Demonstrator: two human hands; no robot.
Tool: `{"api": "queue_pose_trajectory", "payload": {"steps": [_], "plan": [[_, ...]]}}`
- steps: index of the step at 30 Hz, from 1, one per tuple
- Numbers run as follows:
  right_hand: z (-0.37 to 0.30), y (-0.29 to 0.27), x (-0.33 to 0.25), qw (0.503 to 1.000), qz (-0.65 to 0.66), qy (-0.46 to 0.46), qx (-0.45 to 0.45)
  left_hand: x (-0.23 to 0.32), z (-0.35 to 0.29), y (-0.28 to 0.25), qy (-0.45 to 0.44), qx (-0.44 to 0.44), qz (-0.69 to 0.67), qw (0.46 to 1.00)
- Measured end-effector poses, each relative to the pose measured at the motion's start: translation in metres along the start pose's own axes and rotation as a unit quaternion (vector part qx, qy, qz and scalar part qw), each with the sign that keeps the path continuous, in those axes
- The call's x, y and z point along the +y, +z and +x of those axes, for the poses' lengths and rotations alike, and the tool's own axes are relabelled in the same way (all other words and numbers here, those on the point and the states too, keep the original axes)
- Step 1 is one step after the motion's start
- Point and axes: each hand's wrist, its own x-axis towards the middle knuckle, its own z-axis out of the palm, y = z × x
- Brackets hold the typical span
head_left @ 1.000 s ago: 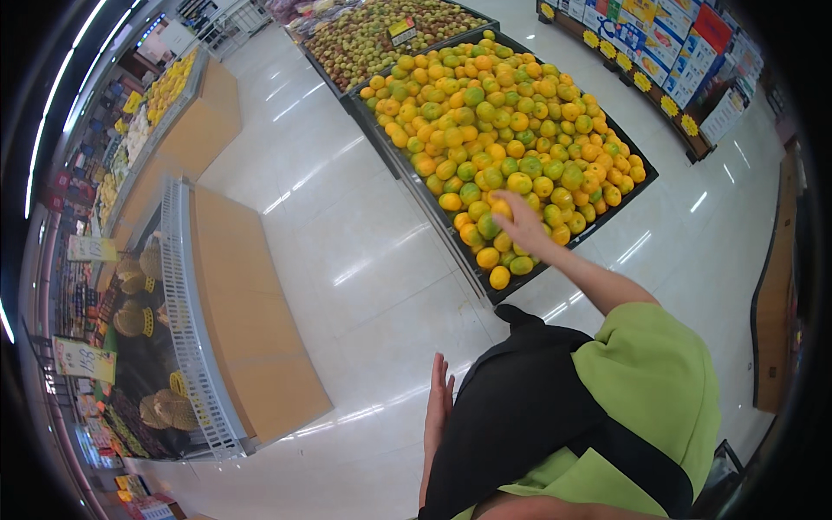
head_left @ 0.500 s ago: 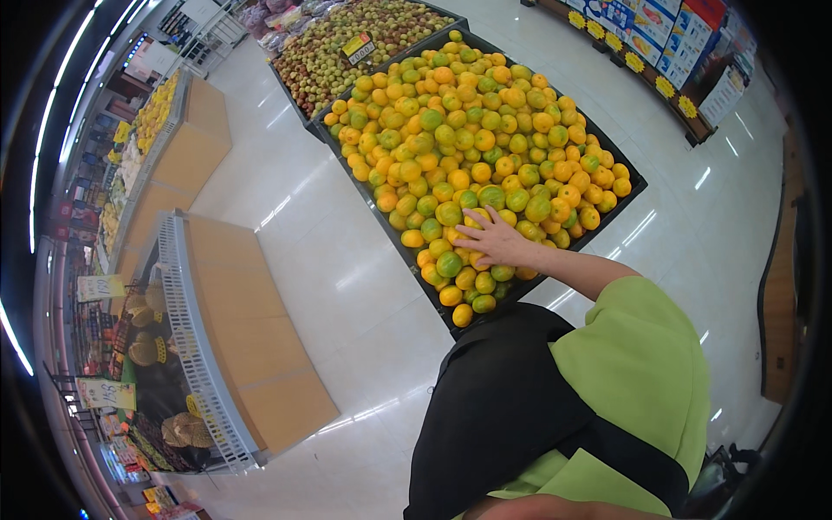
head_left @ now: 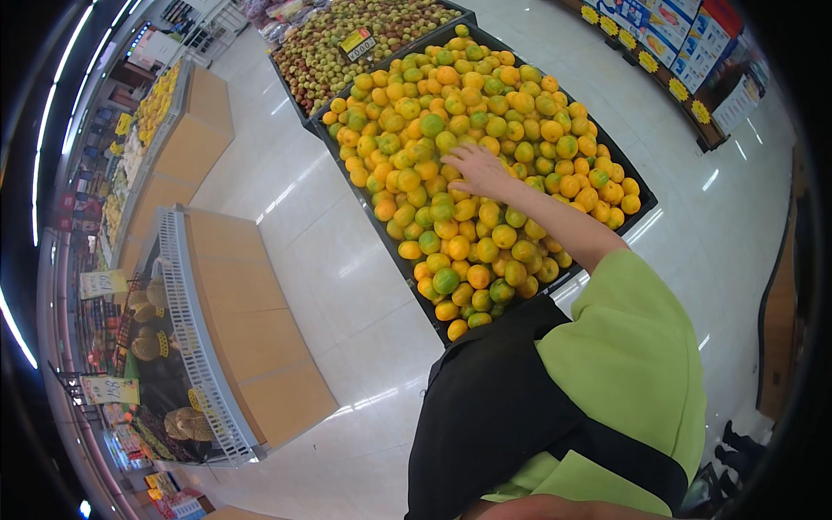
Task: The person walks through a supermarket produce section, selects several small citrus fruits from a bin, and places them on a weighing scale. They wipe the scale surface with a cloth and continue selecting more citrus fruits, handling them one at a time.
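A large heap of yellow-orange and green mandarins [head_left: 494, 238] fills a black-rimmed display bin [head_left: 371, 208] in front of me. My right hand [head_left: 475, 169] lies palm down over the middle of the heap. Its fingers are stretched out, slightly blurred, and appear to touch the fruit. I see nothing gripped in it, though the palm side is hidden. My bare right forearm [head_left: 559, 217] crosses above the right part of the heap, coming out of a light green sleeve [head_left: 628, 334]. A black apron [head_left: 485, 416] covers my front, close to the bin's near corner. My left hand is out of view.
Beyond the mandarins adjoins a bin of small reddish-green fruit [head_left: 321, 65] with a price sign [head_left: 357, 43]. Wooden display stands [head_left: 251, 321] line the left. A stand with yellow star tags [head_left: 648, 62] is at the far right. Dark shoes [head_left: 737, 440] show at lower right.
My right hand has moved farther out over the heap, from its near part to the middle, with the arm more extended. The view has shifted slightly.
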Motion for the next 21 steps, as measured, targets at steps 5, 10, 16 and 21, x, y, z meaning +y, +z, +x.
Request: {"api": "queue_pose_trajectory", "payload": {"steps": [5, 10, 16, 21], "plan": [[0.103, 0.025, -0.026, 0.997, -0.011, -0.075, -0.021, 0.009, 0.017, 0.008, -0.013, 0.014, 0.003, 1.0], [0.164, 0.052, -0.02, 0.977, -0.051, 0.006, -0.208, 0.02, 0.039, 0.016, -0.036, 0.019, 0.014, 0.999], [0.105, 0.056, 0.009, 0.989, 0.064, -0.03, -0.131, 0.024, 0.056, 0.017, -0.053, 0.02, 0.021, 0.998], [0.011, 0.004, 0.017, 0.993, 0.1, -0.014, -0.054, 0.023, 0.061, 0.02, -0.054, 0.015, 0.017, 0.998]]}}
